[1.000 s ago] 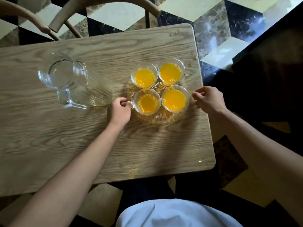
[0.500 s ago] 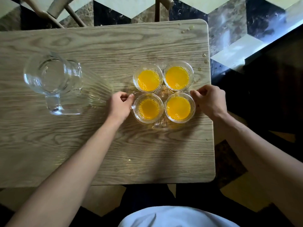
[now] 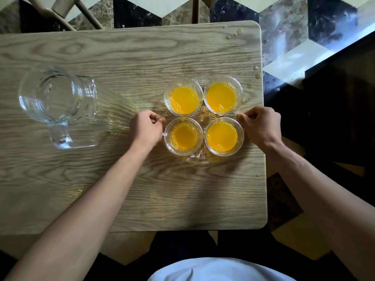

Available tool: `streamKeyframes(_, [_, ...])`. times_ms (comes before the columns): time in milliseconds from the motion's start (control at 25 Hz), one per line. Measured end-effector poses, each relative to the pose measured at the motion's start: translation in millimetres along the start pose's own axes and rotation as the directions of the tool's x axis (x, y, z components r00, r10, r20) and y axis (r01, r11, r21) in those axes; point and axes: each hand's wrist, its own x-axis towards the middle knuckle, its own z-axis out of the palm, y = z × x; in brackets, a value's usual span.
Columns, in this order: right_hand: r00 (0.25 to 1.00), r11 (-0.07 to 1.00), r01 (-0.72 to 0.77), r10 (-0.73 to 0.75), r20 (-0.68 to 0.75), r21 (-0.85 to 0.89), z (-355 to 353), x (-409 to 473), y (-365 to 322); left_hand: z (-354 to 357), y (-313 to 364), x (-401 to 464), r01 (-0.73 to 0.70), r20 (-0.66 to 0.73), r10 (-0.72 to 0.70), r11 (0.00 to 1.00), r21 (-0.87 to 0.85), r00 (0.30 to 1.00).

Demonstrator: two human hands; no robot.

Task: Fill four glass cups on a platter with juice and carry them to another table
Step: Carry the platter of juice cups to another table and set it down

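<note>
Four clear glass cups of orange juice [image 3: 203, 115] sit on a ribbed clear glass platter [image 3: 199, 159] on the wooden counter [image 3: 129, 57]. The left hand [image 3: 147, 128] and right hand [image 3: 261, 126] pinch its opposite rims (fingers curled). An empty glass pitcher [image 3: 58, 102] stands well left.

Dim, soft daylight; sharp centre, wide-angle bending at edges.

table [image 3: 121, 189]: wooden, droplets at right edge | platter [image 3: 199, 159]: clear glass, holds four cups [image 3: 183, 98] of orange juice, two by two | left hand [image 3: 147, 128]: pinches platter's left rim | right hand [image 3: 260, 126]: curled at right rim | jug [image 3: 58, 102]: clear, empty, far left
</note>
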Motion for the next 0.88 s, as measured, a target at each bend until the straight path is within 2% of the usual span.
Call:
streamKeyframes(160, [0.999, 0.999, 0.013, -0.015, -0.03, -0.043, 0.8, -3.6, 1.9, -2.4, 0.5, -4.0, -0.04, -0.004, 0.04, 0.999, 0.027, 0.999])
streamKeyframes(440, [0.997, 0.999, 0.031, -0.033, -0.073, -0.02, -0.3, -16.9, 7.0, -8.2, -0.9, -16.0, -0.085, -0.016, 0.087, 0.994, 0.07, 0.996])
streamKeyframes(880, [0.996, 0.998, 0.065, -0.064, -0.066, 0.02, -12.8, -63.0, 14.9, -30.4, -9.6, -53.9, -0.127, 0.062, 0.125, 0.991, 0.041, 0.99])
